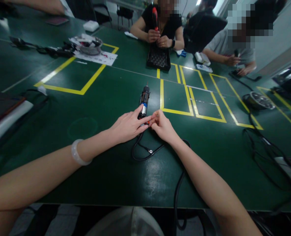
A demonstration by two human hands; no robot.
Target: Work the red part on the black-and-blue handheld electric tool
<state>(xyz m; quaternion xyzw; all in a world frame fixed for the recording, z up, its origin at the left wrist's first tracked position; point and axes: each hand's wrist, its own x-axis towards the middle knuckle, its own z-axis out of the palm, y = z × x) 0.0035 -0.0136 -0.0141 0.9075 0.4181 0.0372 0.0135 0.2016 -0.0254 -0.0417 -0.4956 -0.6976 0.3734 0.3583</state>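
Note:
A cylindrical black tool [144, 98] with a blue and silver band lies on the green table [116, 177], its thin tip pointing away from me. My left hand [130, 124] rests over its near end with the fingers spread. Close beside it on the right, my right hand [161, 126] is closed, fingertips pinched at a small orange part by the tool's base; what they hold is too small to name. A black cable [141, 159] with a ring terminal [150, 151] loops on the table just below my hands.
Yellow tape outlines [177, 112] mark the table. At the back left stands a metal bowl [90, 49] on papers. Across the table a person holds a red screwdriver [155, 18] above a black tray [158, 60]. Cables and a round metal part [260, 100] lie at the right.

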